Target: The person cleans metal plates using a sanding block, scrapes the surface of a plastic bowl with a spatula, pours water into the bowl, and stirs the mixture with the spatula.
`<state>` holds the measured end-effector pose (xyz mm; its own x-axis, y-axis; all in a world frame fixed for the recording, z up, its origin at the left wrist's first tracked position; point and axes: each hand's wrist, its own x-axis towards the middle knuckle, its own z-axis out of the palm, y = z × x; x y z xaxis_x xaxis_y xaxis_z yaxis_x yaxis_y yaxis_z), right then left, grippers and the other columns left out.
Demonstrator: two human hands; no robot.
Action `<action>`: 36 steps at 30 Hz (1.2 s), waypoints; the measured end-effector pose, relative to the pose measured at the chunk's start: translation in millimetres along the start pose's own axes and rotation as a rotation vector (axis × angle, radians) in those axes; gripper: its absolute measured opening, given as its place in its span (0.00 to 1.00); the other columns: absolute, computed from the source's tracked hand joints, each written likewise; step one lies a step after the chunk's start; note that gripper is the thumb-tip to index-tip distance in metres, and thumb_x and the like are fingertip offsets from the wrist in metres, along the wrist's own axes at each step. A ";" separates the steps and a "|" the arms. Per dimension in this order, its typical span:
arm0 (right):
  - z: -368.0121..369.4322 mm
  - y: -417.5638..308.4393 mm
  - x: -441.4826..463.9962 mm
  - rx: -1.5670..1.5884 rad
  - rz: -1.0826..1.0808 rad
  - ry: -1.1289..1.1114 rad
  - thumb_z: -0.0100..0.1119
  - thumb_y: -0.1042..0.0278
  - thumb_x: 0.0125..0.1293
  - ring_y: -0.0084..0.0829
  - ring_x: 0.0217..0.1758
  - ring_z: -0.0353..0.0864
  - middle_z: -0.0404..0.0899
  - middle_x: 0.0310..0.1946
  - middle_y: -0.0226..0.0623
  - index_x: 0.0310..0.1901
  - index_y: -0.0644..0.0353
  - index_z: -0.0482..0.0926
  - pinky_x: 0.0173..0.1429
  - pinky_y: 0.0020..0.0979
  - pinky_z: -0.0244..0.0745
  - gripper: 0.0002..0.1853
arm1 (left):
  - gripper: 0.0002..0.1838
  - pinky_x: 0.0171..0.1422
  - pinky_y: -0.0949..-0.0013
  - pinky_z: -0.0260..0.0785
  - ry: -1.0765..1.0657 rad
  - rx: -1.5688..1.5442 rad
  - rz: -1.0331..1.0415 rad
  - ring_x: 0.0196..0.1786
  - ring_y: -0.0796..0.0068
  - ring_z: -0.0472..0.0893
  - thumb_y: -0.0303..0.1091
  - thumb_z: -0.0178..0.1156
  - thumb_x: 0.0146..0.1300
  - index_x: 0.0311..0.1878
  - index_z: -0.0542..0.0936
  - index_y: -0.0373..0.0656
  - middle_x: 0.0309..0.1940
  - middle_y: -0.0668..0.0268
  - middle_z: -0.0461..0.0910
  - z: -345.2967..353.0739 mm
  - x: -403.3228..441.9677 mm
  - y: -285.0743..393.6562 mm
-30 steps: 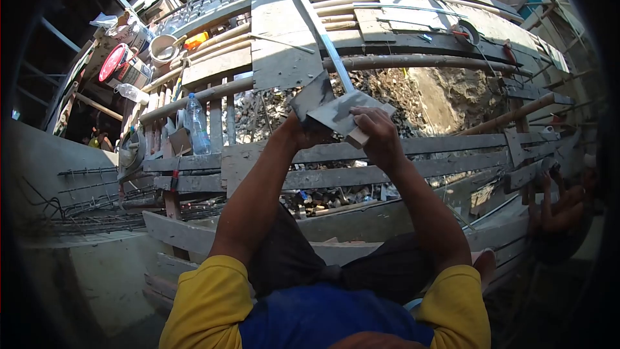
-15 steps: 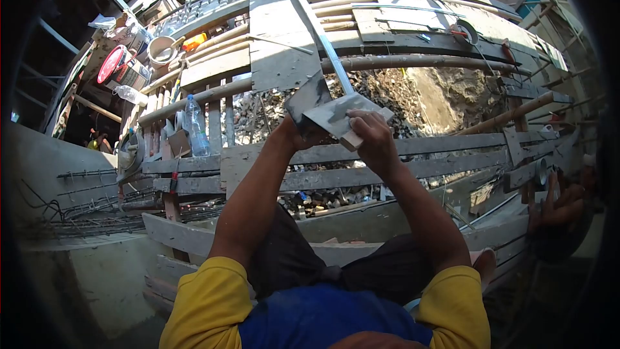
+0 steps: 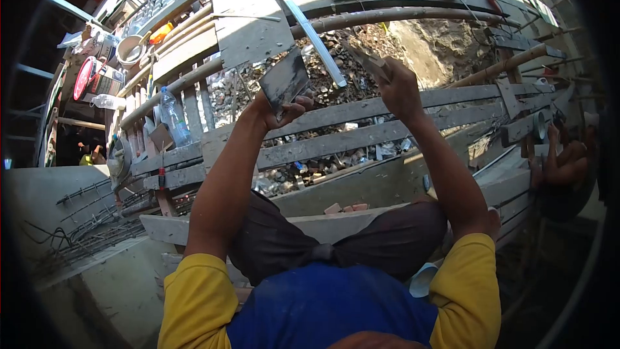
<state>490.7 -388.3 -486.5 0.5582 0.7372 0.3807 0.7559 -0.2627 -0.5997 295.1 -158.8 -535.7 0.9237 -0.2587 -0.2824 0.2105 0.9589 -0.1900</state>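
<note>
My left hand (image 3: pixel 279 111) grips a dark flat plate (image 3: pixel 284 81) with pale smears on its face, tilted above the planks. To the right, my right hand (image 3: pixel 399 88) is closed round a thin board (image 3: pixel 369 63) that now shows nearly edge-on. The two held pieces are apart. Between them the near end of a long metal bar (image 3: pixel 326 57) sticks out over the rubble.
Planks (image 3: pixel 323 145) cross in front of my knees, with rubble beneath. At left are a plastic bottle (image 3: pixel 173 115), a bucket (image 3: pixel 131 50), a red-lidded container (image 3: pixel 87 79) and rebar (image 3: pixel 103 226). Another person (image 3: pixel 565 158) sits at far right.
My hands have separated: the left moved left with the dark plate, the right moved right and up with the board. The view has shifted, and the bar's end now shows.
</note>
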 end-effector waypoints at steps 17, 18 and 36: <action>54.6 87.6 -188.8 -0.143 -0.082 -0.658 0.50 0.79 0.62 0.49 0.61 0.74 0.74 0.57 0.47 0.60 0.58 0.75 0.64 0.44 0.69 0.23 | 0.31 0.30 0.63 0.80 0.281 0.176 -0.036 0.35 0.59 0.86 0.58 0.36 0.74 0.59 0.76 0.41 0.46 0.56 0.84 -222.0 138.8 -119.8; 57.5 89.0 -191.7 -0.140 -0.075 -0.676 0.50 0.79 0.62 0.49 0.61 0.74 0.74 0.57 0.47 0.60 0.58 0.75 0.64 0.44 0.69 0.23 | 0.31 0.43 0.57 0.85 0.390 0.209 0.058 0.41 0.56 0.86 0.58 0.38 0.74 0.61 0.76 0.42 0.48 0.55 0.83 -236.7 141.9 -125.5; 104.8 107.3 -229.8 -0.338 -0.001 -0.837 0.47 0.74 0.67 0.52 0.69 0.68 0.67 0.66 0.53 0.66 0.60 0.68 0.68 0.49 0.69 0.25 | 0.27 0.40 0.64 0.74 1.152 0.858 0.572 0.36 0.65 0.85 0.46 0.71 0.59 0.42 0.81 0.23 0.37 0.51 0.85 -334.9 174.6 -173.1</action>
<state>407.7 -520.7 -712.2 0.2251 0.9149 -0.3350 0.8903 -0.3329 -0.3107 312.7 -408.8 -867.0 0.2886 0.5939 -0.7510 0.4137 0.6300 0.6573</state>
